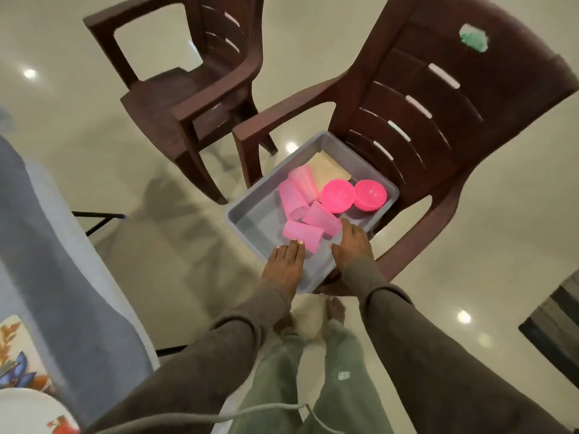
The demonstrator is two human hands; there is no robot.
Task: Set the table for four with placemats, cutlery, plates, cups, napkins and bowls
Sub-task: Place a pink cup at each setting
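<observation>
Cups [302, 211] lie loose in the grey tub [250, 219]; left hand [283, 266] and right hand [352, 244] reach in, fingers seemingly straight, grasping nothing. Take one cup per hand.

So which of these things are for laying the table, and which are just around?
For the job:
pink cups
pink bowls
napkins
grey tub holding them
plate
floral placemat
table
both hands reaching in

Just around:
empty brown chair
cable
</observation>
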